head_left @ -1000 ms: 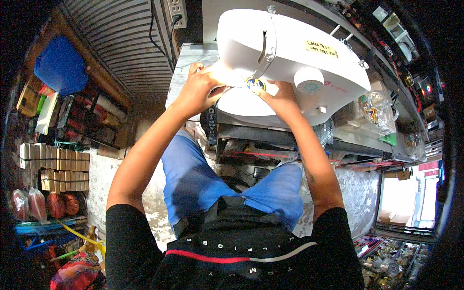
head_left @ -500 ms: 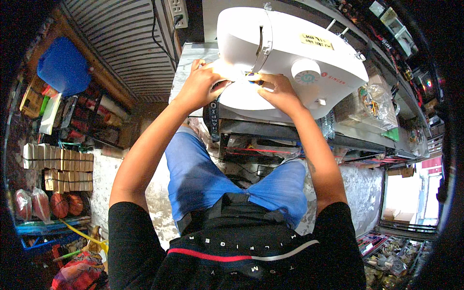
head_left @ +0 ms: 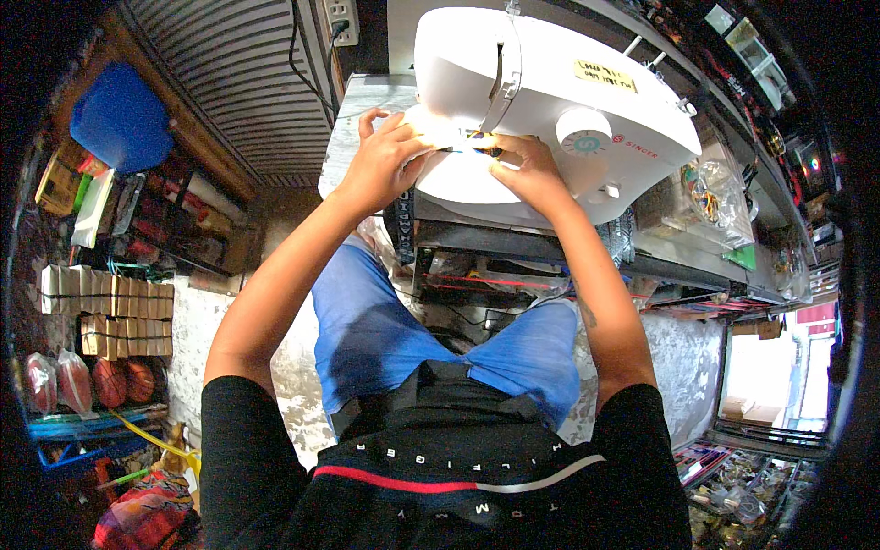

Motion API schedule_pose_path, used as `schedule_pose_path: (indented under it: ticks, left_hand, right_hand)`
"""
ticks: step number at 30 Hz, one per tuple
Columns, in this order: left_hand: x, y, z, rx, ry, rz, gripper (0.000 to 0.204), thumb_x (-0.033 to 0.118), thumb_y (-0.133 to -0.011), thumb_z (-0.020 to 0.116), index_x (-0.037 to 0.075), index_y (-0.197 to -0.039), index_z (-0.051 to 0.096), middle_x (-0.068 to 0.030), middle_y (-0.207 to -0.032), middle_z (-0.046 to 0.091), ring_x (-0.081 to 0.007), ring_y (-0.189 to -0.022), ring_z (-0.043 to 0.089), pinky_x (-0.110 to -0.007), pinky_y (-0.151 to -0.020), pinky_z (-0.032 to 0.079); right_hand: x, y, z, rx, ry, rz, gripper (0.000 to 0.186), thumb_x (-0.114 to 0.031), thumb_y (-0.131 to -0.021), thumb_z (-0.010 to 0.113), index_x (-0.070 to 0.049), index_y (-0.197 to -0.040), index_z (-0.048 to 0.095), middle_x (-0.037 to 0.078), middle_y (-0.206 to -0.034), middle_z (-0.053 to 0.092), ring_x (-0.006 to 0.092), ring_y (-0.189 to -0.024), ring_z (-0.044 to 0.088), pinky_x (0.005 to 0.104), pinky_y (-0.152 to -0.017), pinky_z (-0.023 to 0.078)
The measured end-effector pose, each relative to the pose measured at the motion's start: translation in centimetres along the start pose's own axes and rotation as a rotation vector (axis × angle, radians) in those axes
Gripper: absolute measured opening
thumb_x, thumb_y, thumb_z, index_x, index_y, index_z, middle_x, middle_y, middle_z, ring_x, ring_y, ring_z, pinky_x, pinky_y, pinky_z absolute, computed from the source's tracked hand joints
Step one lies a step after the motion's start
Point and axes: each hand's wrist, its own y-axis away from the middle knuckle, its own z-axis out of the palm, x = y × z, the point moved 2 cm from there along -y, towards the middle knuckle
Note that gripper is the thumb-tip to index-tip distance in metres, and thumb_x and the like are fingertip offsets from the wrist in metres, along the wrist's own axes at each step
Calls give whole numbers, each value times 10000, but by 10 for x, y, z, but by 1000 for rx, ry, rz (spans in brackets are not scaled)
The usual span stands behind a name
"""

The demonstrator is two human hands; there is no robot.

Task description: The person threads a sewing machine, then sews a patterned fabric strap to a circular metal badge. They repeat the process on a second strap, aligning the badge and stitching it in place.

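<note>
Sitting at needle area of one sewing machine (head_left: pixel 541 78), near front edge of tabletop (head_left: pixel 356 99): one small patch (head_left: pixel 485 140). Work seemingly midway; stitching hidden, removal left. Left hand (head_left: pixel 390 156), right hand (head_left: pixel 532 170) alongside, fingers bent; whether either grip pinches, cannot tell. One dial (head_left: pixel 583 137).

Sewing machine (head_left: pixel 550 92): big and white, on a table (head_left: pixel 368 93)
Left hand (head_left: pixel 380 160): at the machine's brightly lit end
Right hand (head_left: pixel 530 172): fingertips at a small dark patch (head_left: pixel 478 137)
Jeans (head_left: pixel 371 344): blue
</note>
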Motion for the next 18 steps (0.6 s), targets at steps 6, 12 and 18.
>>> schedule_pose_path:
  ticks: [6,12,18]
  left_hand:
    - [-4,0,0,-92,24,-20,294,162,-769,676,167,-1063,693,-92,-1024,668,-247,-1046,575,-477,-1015,240]
    - [-3,-4,3,-3,168,-217,264,193,-705,717,140,-963,712,-58,-957,674,-235,-974,584,-465,-976,269]
    - [-1,-1,7,16,-13,-190,293,185,-672,735,175,-965,713,-23,-1024,658,-201,-1029,550,-460,-982,268]
  right_hand:
    - [8,-1,2,-16,-57,76,369,-124,-735,681,-111,-1103,689,114,-1117,679,261,-1038,634,348,-941,478]
    - [7,0,0,1,130,-105,310,-167,-773,668,-117,-1079,680,133,-1079,665,313,-1006,611,376,-901,482]
    - [2,0,0,22,61,-111,333,-163,-773,653,-129,-1104,662,127,-1064,667,307,-961,615,381,-870,489]
